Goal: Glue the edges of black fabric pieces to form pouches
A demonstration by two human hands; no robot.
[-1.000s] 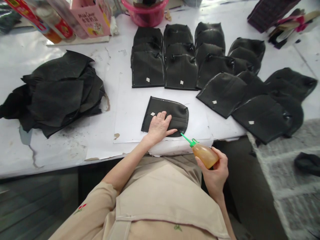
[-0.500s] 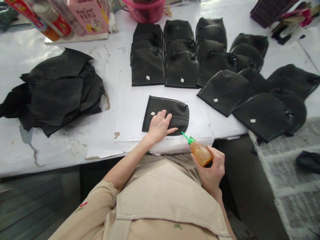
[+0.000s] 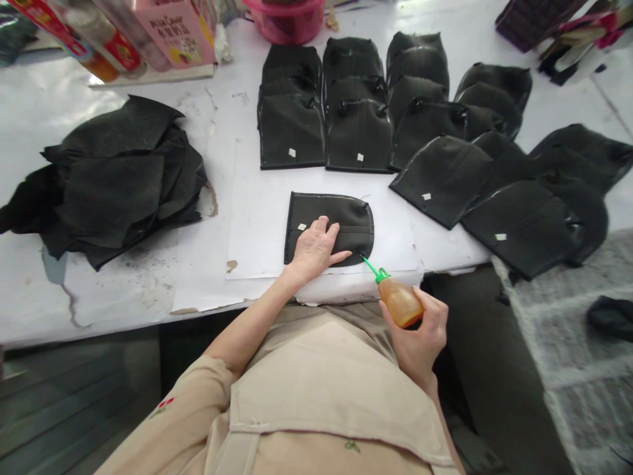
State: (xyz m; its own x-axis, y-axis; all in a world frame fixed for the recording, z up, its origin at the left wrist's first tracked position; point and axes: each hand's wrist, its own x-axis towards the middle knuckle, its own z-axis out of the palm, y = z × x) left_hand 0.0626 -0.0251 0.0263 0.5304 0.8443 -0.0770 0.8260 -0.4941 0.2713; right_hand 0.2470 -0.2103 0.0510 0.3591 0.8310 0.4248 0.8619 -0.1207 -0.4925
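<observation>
A flat black leather-like piece (image 3: 341, 211), with one curved end and a small white tag, lies on a white sheet in front of me. My left hand (image 3: 316, 247) rests on it with the fingers spread, pressing it down. In my right hand (image 3: 425, 336) is a squeeze bottle (image 3: 399, 302) of amber liquid, tilted, with a green nozzle. The nozzle tip meets the piece's near edge by the curved end. Whether liquid is coming out is too small to tell.
Several similar black pieces (image 3: 291, 132) lie in overlapping rows at the back and right. A heap of loose black sheets (image 3: 113, 191) sits at left. Behind stand a pink box (image 3: 175, 36), a pink basin (image 3: 287, 20) and a dark basket (image 3: 534, 23). The table's near edge (image 3: 208, 310) runs before me.
The nozzle tip has moved slightly right and up along the piece's edge, with my right hand and the bottle shifting right. The black piece has turned a little under my left hand.
</observation>
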